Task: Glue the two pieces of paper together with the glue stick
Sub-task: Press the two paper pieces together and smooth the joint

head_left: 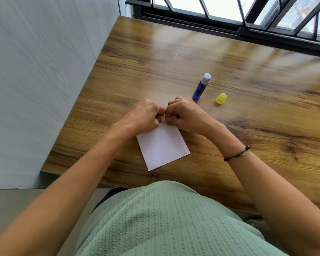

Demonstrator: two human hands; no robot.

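Both hands, left hand (146,115) and right hand (185,115), pinch the far edge of the white paper (163,146) near the tabletop's (248,74) front edge; uncapped glue stick (201,86) and yellow cap (221,98) stand just beyond.

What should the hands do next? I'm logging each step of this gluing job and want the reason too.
Probably slide the curled fingers outward along the far edge of the white paper to press the seam flat. Both the left hand and right hand are bunched together at that edge, while the glue stick stands uncapped beside its yellow cap, which suggests glue is already on.
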